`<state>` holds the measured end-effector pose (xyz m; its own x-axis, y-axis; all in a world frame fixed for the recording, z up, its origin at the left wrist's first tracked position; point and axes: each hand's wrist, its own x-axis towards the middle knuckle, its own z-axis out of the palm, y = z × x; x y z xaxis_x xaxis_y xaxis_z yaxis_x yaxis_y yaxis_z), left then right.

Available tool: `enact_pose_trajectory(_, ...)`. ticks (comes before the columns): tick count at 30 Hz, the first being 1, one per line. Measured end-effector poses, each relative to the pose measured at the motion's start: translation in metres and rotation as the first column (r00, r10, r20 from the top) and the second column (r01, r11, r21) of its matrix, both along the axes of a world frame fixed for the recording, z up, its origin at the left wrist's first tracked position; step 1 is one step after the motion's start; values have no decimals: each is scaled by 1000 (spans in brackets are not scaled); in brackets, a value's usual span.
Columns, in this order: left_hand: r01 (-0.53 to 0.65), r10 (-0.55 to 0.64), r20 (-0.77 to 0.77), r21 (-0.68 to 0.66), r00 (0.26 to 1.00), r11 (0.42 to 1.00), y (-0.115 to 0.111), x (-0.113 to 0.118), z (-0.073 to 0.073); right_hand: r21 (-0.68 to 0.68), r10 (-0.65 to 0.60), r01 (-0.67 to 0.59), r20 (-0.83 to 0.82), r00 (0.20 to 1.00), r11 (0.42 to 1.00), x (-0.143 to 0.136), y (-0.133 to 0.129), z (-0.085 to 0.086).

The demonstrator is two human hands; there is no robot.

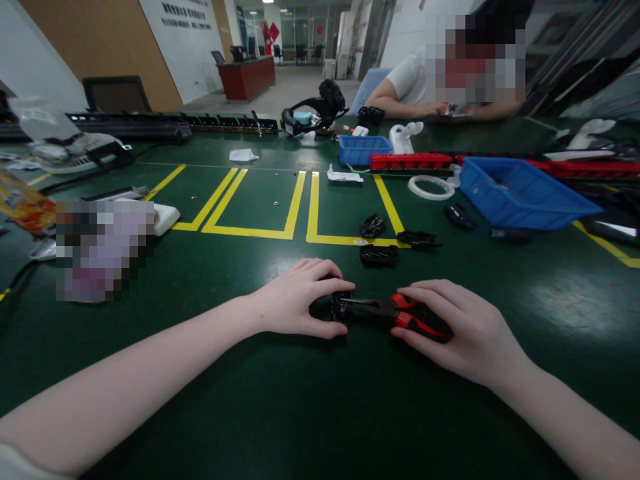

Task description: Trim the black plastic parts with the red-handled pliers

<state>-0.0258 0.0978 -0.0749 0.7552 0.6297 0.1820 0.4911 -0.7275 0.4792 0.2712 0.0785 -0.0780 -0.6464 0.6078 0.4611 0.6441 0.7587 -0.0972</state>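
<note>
Fingers and thumb of my left hand (300, 300) grip a small black part (341, 308) from both sides, low over the green table. My right hand (460, 327) is closed round the red-and-black handles of a pair of needle-nose pliers (387, 308). The pliers point left, and their jaws reach onto the black part; whether they pinch it, I cannot tell. Beyond my hands lie several similar dark pieces, among them one black piece (379, 255), another (373, 225) and a third (419, 238).
A large blue bin (530, 193) stands right, a smaller blue bin (365, 150) farther back. Between them run red strips (413, 161) near a white tape roll (431, 187). Yellow tape (250, 232) marks the green table (280, 413). Across it sits a person (415, 87).
</note>
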Motion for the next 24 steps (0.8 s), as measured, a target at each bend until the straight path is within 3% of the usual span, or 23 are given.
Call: enact_pose_trajectory(24,26,-26,-20,39,999,999,2,-1,-2,19,-13,13,13,1000,1000,5,2,-7)
